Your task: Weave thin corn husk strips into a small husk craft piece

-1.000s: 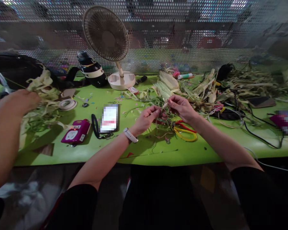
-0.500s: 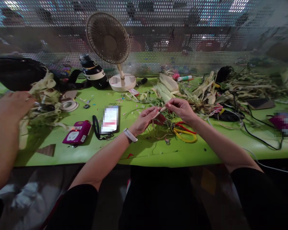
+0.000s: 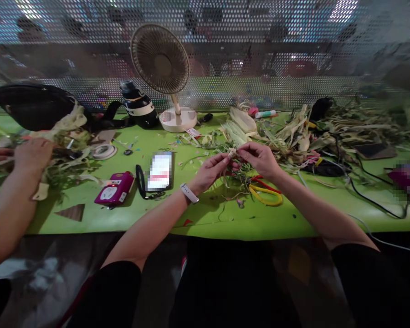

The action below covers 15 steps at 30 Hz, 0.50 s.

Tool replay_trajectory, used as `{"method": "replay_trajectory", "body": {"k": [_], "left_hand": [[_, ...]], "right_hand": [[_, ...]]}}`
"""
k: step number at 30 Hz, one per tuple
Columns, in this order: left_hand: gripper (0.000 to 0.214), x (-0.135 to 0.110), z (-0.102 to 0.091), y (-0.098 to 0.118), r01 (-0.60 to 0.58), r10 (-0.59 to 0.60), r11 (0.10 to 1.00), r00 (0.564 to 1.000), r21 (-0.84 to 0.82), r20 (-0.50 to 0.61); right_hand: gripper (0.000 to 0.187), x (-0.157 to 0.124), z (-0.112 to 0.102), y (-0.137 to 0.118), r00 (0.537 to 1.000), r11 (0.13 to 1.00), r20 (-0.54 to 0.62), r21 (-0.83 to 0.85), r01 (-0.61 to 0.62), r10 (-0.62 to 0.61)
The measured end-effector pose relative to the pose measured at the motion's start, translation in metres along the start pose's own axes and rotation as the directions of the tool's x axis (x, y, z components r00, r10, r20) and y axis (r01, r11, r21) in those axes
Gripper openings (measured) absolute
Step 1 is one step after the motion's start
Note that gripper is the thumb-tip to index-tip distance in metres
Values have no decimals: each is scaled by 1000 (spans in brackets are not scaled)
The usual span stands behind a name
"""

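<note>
Between my two hands is a small pale braided piece of plant fibre (image 3: 232, 154), with thin strands hanging below it. My left hand (image 3: 213, 169), a white band on its wrist, pinches the piece from the left. The fingertips of my right hand (image 3: 258, 158) are closed on its right end. Green shredded leaves and a pile of dry corn husks (image 3: 241, 125) lie just behind. Close under my right wrist rest scissors with red and yellow handles (image 3: 265, 195), their blades partly hidden by plant scraps.
A phone (image 3: 160, 171), a purple device (image 3: 114, 189), a tape roll (image 3: 104, 151), a fan (image 3: 176, 119) and a black bottle (image 3: 141, 109) stand or lie leftward. A co-worker's hand (image 3: 32, 152) handles leaves at far left. Cables (image 3: 365, 196) cross the right side.
My hands stay together at the pale piece, with the fingers slightly shifted around it. The co-worker's hand has moved lower over the leaves. The whole view has shifted a little.
</note>
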<state>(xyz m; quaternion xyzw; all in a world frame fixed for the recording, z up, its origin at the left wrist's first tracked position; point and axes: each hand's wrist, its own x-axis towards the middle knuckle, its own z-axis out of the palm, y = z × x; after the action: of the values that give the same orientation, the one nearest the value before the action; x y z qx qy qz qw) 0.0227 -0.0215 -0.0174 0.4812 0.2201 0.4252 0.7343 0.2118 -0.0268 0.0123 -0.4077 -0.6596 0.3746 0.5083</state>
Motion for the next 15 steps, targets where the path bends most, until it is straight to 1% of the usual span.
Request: {"method": "replay_trajectory", "body": {"k": [4,9,11,12,13,14,15], "left_hand": [[29,0,0,-1,50,-50,999,999,-10,-21],[30,1,-3,-5,67,-67,998,997,-18,-42],[35,0,-6,-3,62,-61,998,997,30,-41],[38,-1,-7,0,71,-70,995,997,63,-17],[40,-2,-9,4,100,-107,987,993,127,51],[40,-3,-10,9,175,-214,960,961,217,175],[42,-4,-11,15,234,-322,928,896,290,306]], "right_hand": [[41,3,-1,3,998,999,-60,35,-32,34],[39,3,-1,4,998,996,17,67,-62,61],[39,5,-2,5,997,994,6,87,-72,72],[39,6,-4,5,996,991,-12,107,-85,87],[40,8,-6,5,994,986,-28,133,-102,107],[40,10,-10,4,991,979,-33,161,-122,129],[40,11,-15,4,988,972,-18,184,-146,152]]}}
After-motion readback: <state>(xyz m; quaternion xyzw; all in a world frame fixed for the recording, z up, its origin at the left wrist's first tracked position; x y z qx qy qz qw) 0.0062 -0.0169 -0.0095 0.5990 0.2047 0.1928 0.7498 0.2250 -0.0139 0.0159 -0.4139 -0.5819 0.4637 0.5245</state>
